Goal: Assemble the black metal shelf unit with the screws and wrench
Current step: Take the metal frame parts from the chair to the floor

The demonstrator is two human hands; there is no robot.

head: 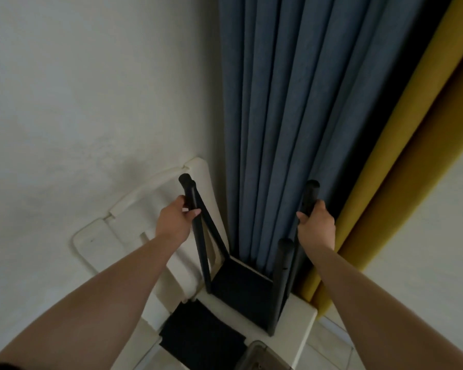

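- Two bare forearms are seen closest to the camera, reaching forward and down from the lower corners of the view.
- The left hand (174,218) is wrapped around the upper part of a black pole (197,231), with the thumb laid across the front of it and the fingers curled behind.
- The right hand (316,225) is wrapped around the upper part of a second black pole (308,194), just below its rounded cap.
- Both poles belong to the black metal shelf unit (242,287), which is stood upright on the seat of a white plastic chair (134,209).
- A third capped pole (284,260) is seen nearer the camera on the right side, and a thin pole is slanted down from the top of the left pole to the shelf panel.
- A dark rectangular shelf panel is fixed between the poles low down.
- A separate black flat panel (201,340) is laid on the chair seat, in front of the unit.
- A grey translucent container (262,355) is partly shown at the bottom edge; its contents cannot be made out.
- A blue curtain (292,116) is hung directly behind the unit, with a yellow curtain (401,166) beside it on the right.
- A white wall (91,89) is seen behind the chair.
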